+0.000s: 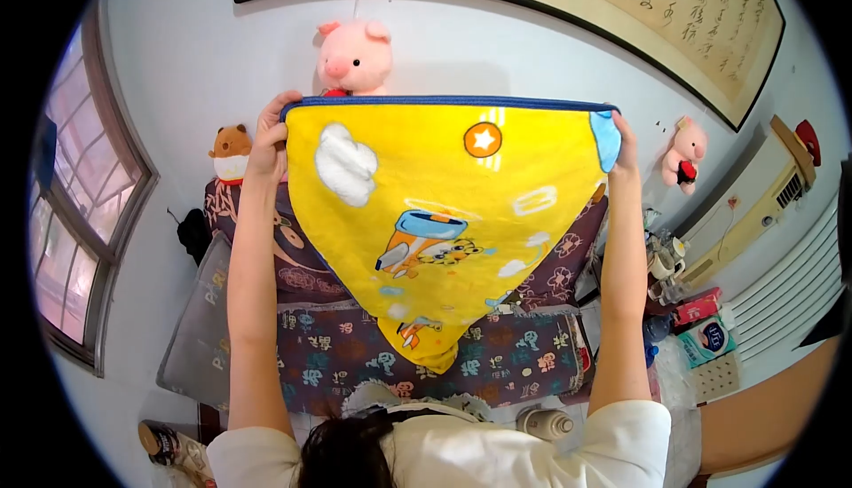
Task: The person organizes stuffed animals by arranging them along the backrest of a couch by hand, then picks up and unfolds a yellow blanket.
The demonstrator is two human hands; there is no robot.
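Observation:
A yellow blanket [417,186] with a dark blue edge hangs stretched between my raised hands. Clouds, a star badge and cartoon figures are printed on it, and its lower part narrows to a folded point over the sofa. At the upper left corner my left hand [271,133] is closed on the blue edge. My right hand [626,144] grips the upper right corner, where a light blue patch shows. Part of the fingers of both hands is hidden by the cloth.
Behind the blanket stands a sofa with a patterned cover [524,355]. Plush pigs [355,55] and a brown plush toy [232,153] are along the wall. A grey board [197,328] leans at left; tissue packs [707,337] lie at right.

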